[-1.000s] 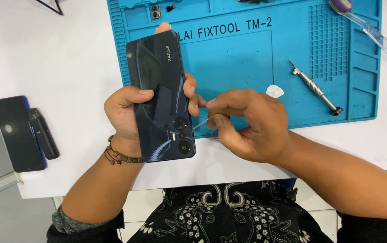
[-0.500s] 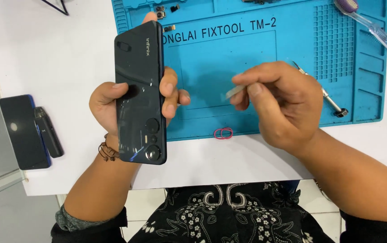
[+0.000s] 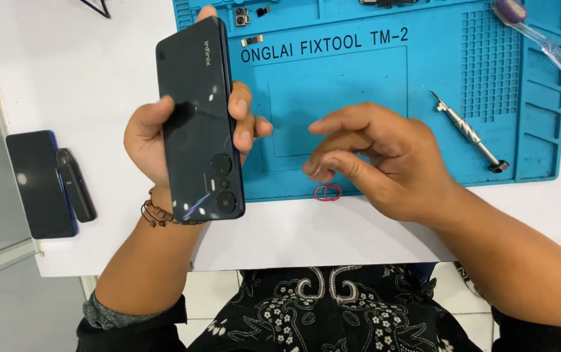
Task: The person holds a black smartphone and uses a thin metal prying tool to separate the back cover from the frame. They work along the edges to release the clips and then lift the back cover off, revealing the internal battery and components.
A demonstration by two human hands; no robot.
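Observation:
My left hand (image 3: 153, 133) grips a dark smartphone (image 3: 199, 117), held upright with its glossy back and camera cluster facing me, over the left edge of a blue repair mat (image 3: 424, 72). My right hand (image 3: 378, 156) hovers above the mat's front edge, fingers loosely spread and holding nothing. A small red rubber band (image 3: 327, 192) lies on the white table just below its fingertips.
A precision screwdriver (image 3: 468, 132) lies on the mat to the right. A clear-handled brush (image 3: 541, 42) rests at the mat's top right. Small phone parts (image 3: 242, 16) sit in the mat's top trays. Another dark phone (image 3: 38, 184) and a slim black device (image 3: 75, 184) lie at the table's left edge.
My left hand lifted the phone up and to the left. My right hand drew away from the phone, moved right over the mat and opened; the red band now lies on the table.

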